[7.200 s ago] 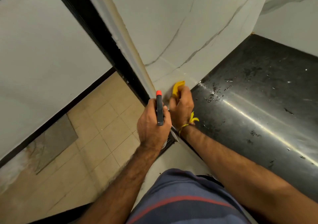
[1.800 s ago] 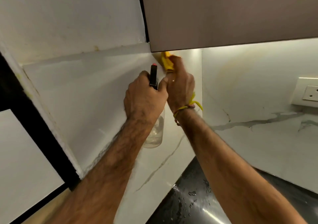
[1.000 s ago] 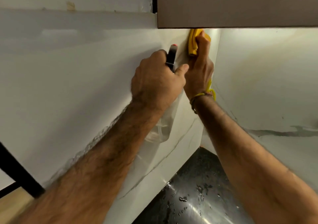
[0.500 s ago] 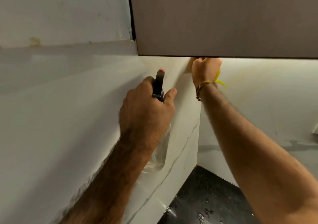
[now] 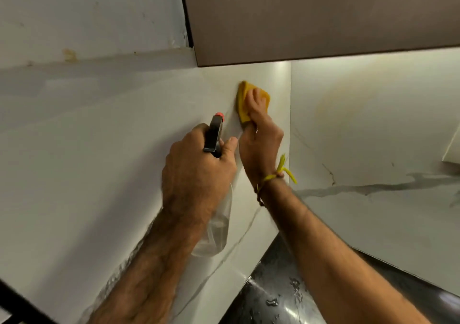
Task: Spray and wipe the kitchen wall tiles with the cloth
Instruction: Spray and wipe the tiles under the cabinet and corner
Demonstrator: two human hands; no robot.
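The right hand presses a yellow cloth flat against the white wall tiles, just below the bottom edge of the brown wall cabinet and just beside the corner where the two tiled walls meet. The fingers are spread over the cloth and bent a little, so they hold it against the tile; part of the cloth shows above and left of the fingers. A yellow thread is tied around the right wrist.

The left hand is closed around the neck of a clear spray bottle, with the fingers curled round it. The black spray head with its orange nozzle tip points up at the wall (close to the cloth, but apart from it). The transparent body of the bottle hangs below the hand, near the tile.

Grey veins run across the tiles. At the bottom, the dark surface carries water drops and touches both walls.
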